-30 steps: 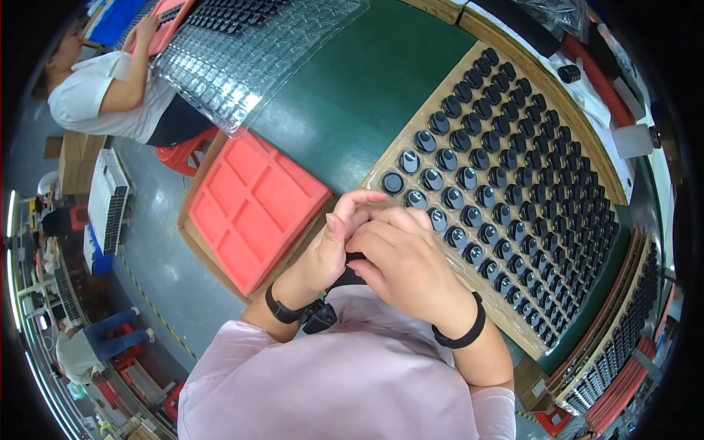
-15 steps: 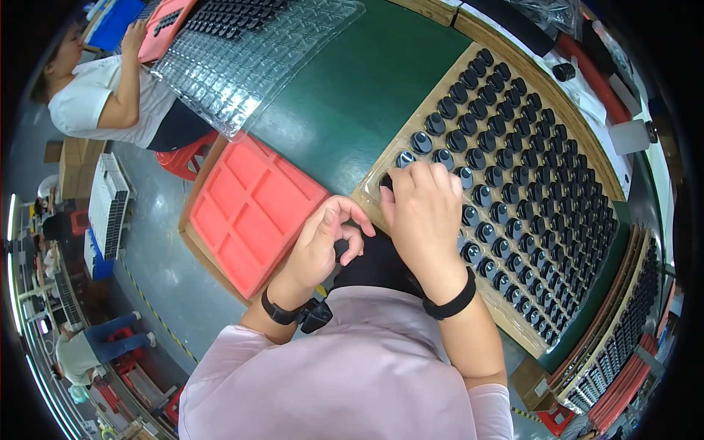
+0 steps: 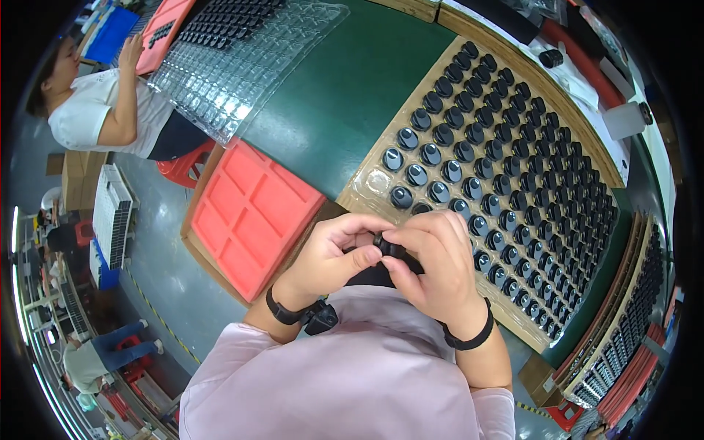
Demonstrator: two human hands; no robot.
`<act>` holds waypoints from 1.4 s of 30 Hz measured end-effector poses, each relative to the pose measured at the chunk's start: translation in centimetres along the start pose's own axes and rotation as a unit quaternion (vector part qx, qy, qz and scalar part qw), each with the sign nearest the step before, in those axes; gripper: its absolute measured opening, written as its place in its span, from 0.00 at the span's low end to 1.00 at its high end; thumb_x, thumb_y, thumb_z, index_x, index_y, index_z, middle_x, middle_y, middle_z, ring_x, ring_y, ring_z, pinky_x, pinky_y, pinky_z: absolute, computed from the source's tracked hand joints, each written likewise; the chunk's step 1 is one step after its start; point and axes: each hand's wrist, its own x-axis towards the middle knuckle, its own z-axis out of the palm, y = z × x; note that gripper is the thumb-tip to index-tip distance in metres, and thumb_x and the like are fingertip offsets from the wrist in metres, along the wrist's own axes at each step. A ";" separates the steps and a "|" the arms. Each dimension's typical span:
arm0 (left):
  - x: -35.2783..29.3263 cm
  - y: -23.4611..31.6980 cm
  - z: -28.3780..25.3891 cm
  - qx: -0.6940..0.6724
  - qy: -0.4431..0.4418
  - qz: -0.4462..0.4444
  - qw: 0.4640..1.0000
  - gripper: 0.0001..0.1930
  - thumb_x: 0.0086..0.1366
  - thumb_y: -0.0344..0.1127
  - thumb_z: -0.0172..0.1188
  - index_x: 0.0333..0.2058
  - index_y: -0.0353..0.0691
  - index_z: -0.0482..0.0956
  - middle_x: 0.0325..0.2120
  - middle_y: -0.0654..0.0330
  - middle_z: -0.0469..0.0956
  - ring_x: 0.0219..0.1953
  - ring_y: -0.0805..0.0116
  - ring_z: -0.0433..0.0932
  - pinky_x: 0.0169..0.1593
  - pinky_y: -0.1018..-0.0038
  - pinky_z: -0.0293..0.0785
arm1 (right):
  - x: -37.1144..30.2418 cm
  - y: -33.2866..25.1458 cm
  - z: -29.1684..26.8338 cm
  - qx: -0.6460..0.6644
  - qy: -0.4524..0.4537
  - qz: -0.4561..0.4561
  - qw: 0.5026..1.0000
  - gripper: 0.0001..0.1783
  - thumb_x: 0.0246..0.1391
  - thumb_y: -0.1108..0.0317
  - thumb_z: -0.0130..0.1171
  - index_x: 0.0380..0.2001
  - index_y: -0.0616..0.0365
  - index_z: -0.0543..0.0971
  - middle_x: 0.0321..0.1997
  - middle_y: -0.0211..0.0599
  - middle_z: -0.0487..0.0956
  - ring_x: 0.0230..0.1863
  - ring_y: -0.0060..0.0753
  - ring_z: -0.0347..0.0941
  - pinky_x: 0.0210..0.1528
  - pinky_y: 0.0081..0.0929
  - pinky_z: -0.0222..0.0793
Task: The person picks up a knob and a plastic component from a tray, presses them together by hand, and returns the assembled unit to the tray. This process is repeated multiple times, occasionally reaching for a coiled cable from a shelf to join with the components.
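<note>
Close in front of my body, both hands meet around one small black knob-like part (image 3: 382, 244). The fingertips of my left hand (image 3: 331, 253) pinch it from the left. Thumb and fingers of my right hand (image 3: 438, 265) grip it from the right, hiding much of its shape. To the right of the hands lies a clear plastic tray (image 3: 369, 183) on brown cardboard, set with rows of similar black parts (image 3: 450, 171) that have rounded, glossy faces. Left of my left hand, a red tray (image 3: 249, 213) with rectangular recesses sits in an open cardboard box.
A clear moulded tray (image 3: 242, 88), partly filled with black parts, lies on the green table (image 3: 345, 95) at far left. Beside it a co-worker (image 3: 95, 110) handles a red tray. Stacked filled trays (image 3: 620, 330) stand at right. A wooden rail edges the table's far side.
My right hand has lifted a black part from the tray's near-left corner and brought it toward my body. My left hand has moved right to meet it, and its fingers have closed on the part.
</note>
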 end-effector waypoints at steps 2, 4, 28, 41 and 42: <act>0.3 0.3 1.1 -0.022 -0.010 0.012 1.000 0.20 0.64 0.34 0.60 0.50 0.30 0.70 0.41 0.57 0.75 0.36 0.77 0.74 0.38 0.81 0.71 | -0.7 0.1 -0.6 0.021 0.008 -0.004 1.000 0.15 0.43 0.72 0.64 0.37 0.59 0.75 0.33 0.37 0.73 0.35 0.37 0.69 0.41 0.29 0.63; 0.6 0.5 2.0 -0.015 -0.005 0.021 1.000 0.22 0.61 0.37 0.63 0.49 0.30 0.70 0.41 0.56 0.75 0.37 0.75 0.75 0.38 0.80 0.72 | -1.6 -0.2 -1.2 0.347 0.080 0.247 0.901 0.15 0.49 0.67 0.62 0.39 0.61 0.74 0.32 0.35 0.72 0.34 0.32 0.68 0.40 0.27 0.62; 1.4 -0.2 4.0 0.295 0.007 0.262 0.919 0.22 0.58 0.38 0.67 0.46 0.32 0.74 0.42 0.53 0.73 0.26 0.78 0.70 0.32 0.82 0.69 | -2.7 -1.9 -1.4 0.296 0.116 0.232 0.919 0.10 0.62 0.69 0.47 0.40 0.64 0.72 0.35 0.35 0.72 0.32 0.22 0.66 0.36 0.21 0.62; 1.8 -0.6 3.9 0.269 -0.007 0.285 0.920 0.22 0.59 0.40 0.65 0.49 0.34 0.74 0.41 0.54 0.74 0.22 0.79 0.67 0.27 0.82 0.66 | -2.6 -1.8 -1.0 0.246 0.131 0.174 0.944 0.19 0.63 0.54 0.46 0.43 0.62 0.68 0.33 0.30 0.66 0.32 0.18 0.60 0.34 0.16 0.56; 1.7 -0.6 4.0 0.257 -0.010 0.273 0.927 0.22 0.59 0.40 0.65 0.49 0.33 0.74 0.41 0.54 0.73 0.22 0.79 0.68 0.27 0.82 0.67 | -2.7 -2.1 -1.5 0.297 0.126 0.242 0.915 0.22 0.63 0.52 0.46 0.44 0.62 0.68 0.33 0.29 0.66 0.32 0.18 0.60 0.35 0.16 0.56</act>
